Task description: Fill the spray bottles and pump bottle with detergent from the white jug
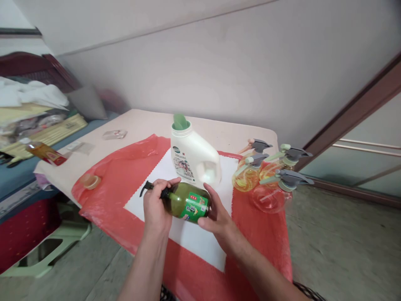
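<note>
A green pump bottle with a black pump head lies sideways between my hands, above the white sheet. My left hand is wrapped round its neck end, by the pump. On the bottle's base end, my right hand grips with thumb and fingers. A bright green label faces up at me. Just behind stands a large white detergent jug with its mouth uncapped and a green spout showing in it.
Several spray bottles with grey trigger heads stand at the right of the red plastic cover. A small cap lies on the left. Beyond it are a clear packet and a bottle of amber liquid at the table's edge.
</note>
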`<state>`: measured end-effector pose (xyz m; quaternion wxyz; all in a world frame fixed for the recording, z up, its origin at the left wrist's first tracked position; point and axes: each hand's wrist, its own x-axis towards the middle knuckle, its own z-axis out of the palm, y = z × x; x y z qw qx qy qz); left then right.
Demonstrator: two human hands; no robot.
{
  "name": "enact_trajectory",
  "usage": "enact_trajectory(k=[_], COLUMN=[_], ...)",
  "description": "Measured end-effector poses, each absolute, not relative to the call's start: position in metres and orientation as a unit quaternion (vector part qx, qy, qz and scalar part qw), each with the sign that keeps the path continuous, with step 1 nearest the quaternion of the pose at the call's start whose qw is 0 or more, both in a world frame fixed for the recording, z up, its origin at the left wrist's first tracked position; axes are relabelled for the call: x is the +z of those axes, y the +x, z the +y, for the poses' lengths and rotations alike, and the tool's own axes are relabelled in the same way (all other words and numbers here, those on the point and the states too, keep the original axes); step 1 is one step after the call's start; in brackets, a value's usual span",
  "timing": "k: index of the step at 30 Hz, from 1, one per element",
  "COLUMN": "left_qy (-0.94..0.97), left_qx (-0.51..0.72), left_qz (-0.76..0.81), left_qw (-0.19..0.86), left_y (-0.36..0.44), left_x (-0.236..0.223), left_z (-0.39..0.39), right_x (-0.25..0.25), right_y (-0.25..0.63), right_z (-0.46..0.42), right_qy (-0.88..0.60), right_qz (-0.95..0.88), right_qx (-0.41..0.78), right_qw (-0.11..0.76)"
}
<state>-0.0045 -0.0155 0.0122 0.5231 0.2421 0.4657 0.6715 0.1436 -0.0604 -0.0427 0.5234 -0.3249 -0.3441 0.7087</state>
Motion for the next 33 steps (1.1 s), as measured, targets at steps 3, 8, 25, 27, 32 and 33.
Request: enact_trajectory(k=[3,8,25,27,32,33], left_qy=[0.262,0.325,0.335,0.312,0.299,0.305], left_qx=[0.655,0.616,0.594,0.610,0.605,0.597], left_qz=[0.458,0.438,0.459,0.465,0.470,0.470], left_qw=[0.541,0.569,0.570,0.560,0.569,0.574], left_y=[-0.0050,-0.0024,-0.0029,-0.0041,-0.0071,-0.0076], left_x=[0.0151,0.0205,0.0160,0.0141,0.0153,0.0161], left_z=[-0.0161,-0.0203,-0.0182,-0.0168,-0.0163,-0.0167], right_x=[-0.0388,-0.0397,-0.0414,-0.0428,-0.0407,-0.0400], right_y=[0.1454,0.1433,0.1400,0.1381,0.1381,0.1386], right_z=[-0.0602,-0.0590,-0.0616,-0.0625,-0.0651,-0.0659], right_qy=[-0.334,-0.349,-0.347,-0.332,-0.315,-0.312], right_qz=[-0.315,-0.224,-0.154,-0.189,-0.273,-0.264], right_qx=[0.725,0.828,0.859,0.817,0.736,0.748], right_qw=[0.513,0.378,0.344,0.431,0.534,0.524])
